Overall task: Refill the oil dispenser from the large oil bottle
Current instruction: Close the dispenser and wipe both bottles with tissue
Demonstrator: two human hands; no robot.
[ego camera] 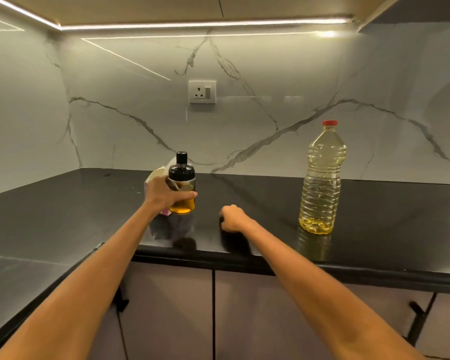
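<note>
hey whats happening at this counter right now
A person stands at a black counter. Their left hand grips a small glass oil dispenser with a black lid, about a third full of amber oil. Their right hand is curled just above the counter and holds nothing. The large oil bottle stands upright to the right, untouched, its red cap still on. No pouring has begun.

A pink-and-white container [155,178] sits mostly hidden behind the left hand [161,193].

Warm under-cabinet light strip [203,24] glares on glossy wall; wide-angle edges bend.
</note>
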